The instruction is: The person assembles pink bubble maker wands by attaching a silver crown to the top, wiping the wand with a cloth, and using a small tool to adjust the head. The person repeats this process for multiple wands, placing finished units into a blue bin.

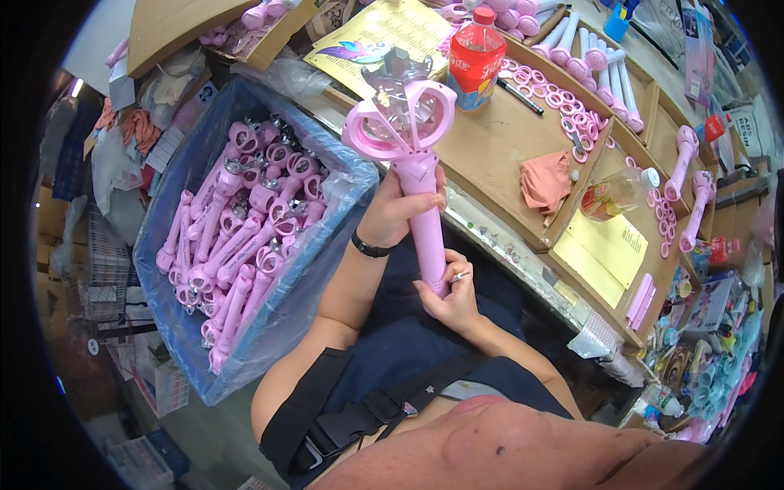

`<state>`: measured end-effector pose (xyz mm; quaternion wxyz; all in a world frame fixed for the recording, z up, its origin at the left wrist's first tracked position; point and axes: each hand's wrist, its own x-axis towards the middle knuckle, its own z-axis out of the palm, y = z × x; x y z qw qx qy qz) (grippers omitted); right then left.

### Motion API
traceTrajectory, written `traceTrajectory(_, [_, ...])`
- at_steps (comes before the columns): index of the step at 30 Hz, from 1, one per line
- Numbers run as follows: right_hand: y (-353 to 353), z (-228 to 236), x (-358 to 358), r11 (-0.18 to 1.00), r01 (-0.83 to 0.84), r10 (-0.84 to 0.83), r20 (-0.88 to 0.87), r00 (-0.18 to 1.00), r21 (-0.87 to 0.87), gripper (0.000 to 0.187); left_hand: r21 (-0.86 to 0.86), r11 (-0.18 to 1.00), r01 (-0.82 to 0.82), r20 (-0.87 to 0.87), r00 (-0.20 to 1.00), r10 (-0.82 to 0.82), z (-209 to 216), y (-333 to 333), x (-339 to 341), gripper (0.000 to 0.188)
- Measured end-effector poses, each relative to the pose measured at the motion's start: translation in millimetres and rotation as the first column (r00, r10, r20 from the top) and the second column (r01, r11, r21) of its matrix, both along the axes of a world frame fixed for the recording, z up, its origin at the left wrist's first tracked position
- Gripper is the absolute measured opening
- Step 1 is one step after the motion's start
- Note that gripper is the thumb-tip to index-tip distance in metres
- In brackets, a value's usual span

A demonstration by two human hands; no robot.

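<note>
A pink wand partly hides your left hand; the pale sliver at your right hand is indistinct.

Bright, fairly even light covers the worktop, while the space beneath it sinks into dark shadow. The blue plastic-lined bin catches a pale sheen. The pink wand near centre looks crisp; toward the round black rim, straight edges bow and details soften. A small white glow at upper left may be a lamp.
</note>
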<state>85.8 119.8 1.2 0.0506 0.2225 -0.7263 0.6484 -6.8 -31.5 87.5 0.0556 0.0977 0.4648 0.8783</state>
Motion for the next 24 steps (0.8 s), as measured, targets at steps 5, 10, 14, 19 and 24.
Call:
traceTrajectory(5, [8.2, 19.3, -24.4, 0.978, -0.112, 0.091, -0.123, 0.988, -0.178, 0.045, 0.013, 0.999, 0.052, 0.011, 0.999, -0.052, 0.5, 0.1, 1.2, 0.059])
traceTrajectory(10, [21.7, 89.3, -113.3, 0.956, 0.098, -0.084, 0.060, 0.995, -0.277, 0.051, 0.011, 0.992, 0.123, 0.078, 0.989, -0.124, 4.4, 17.6, 7.4, 0.050])
traceTrajectory(14, [26.2, 127.7, -147.1, 0.902, 0.018, 0.100, 0.250, 0.963, -0.430, 0.035, -0.033, 0.986, 0.161, 0.063, 0.985, -0.159, 7.9, 24.4, 8.8, 0.048])
traceTrajectory(19, [11.3, 82.0, -101.7, 0.782, 0.171, 0.076, 0.364, 0.928, -0.599, 0.032, -0.088, 0.994, 0.058, 0.028, 0.998, -0.056, 8.1, 15.7, 8.6, 0.040])
traceTrajectory(24, [1.9, 13.8, -15.5, 0.877, -0.060, 0.269, 0.384, 0.883, -0.477, 0.046, 0.017, 0.999, -0.032, -0.077, 0.996, 0.033, 10.7, 13.7, 2.5, 0.056])
